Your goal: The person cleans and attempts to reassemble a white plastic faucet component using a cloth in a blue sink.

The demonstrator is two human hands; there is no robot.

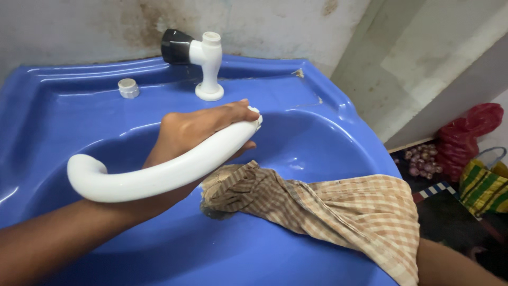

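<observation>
From the head view, your left hand (pixel 203 124) reaches in from 8 o'clock across the blue sink (pixel 296 249) and is wrapped around one end of the curved white spout (pixel 159 172), fingers pressed together along its threaded tip. The spout sweeps back toward 9 o'clock, ending in a hooked bend above your forearm, and hangs over the basin without touching it. Just below the hand, toward 5 o'clock, a checked brown cloth (pixel 338 209) lies bunched in the basin and drapes over the sink's front rim; your right hand is hidden under it, so you cannot tell how it is set. At 12 o'clock a white tap body (pixel 209 66) with a black knob (pixel 176 46) stands on the back ledge, and a small white cap (pixel 128 88) sits at 11 o'clock beside it.
</observation>
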